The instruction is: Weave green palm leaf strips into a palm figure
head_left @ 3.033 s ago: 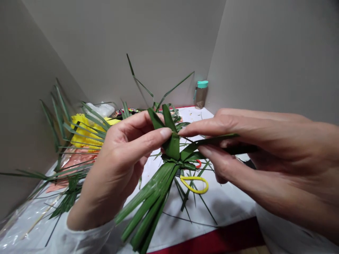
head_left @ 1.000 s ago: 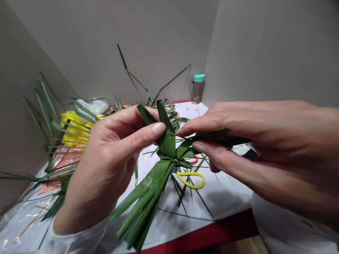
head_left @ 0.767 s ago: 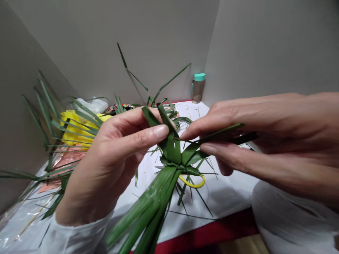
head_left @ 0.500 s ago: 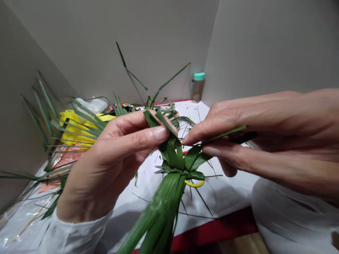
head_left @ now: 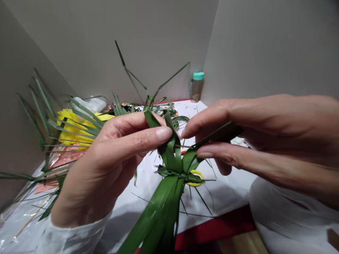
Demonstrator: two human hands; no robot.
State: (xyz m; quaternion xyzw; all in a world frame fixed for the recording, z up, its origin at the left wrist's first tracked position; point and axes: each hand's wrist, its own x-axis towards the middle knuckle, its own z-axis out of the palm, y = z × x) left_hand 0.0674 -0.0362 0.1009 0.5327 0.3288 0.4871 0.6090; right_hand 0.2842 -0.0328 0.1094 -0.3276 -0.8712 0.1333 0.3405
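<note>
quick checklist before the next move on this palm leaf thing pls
Left hand pinching the upright strips: ok, thumb and fingers are on them.
Right hand gripping the dark strip: ok, it is pinched between thumb and finger.
Weave firm: cannot tell, the pictures don't show how tight it is.
Long strips hanging free: ok, neither hand is caught in them.
Yellow loop apart from the weave: cannot tell, the weave hides part of it.
</note>
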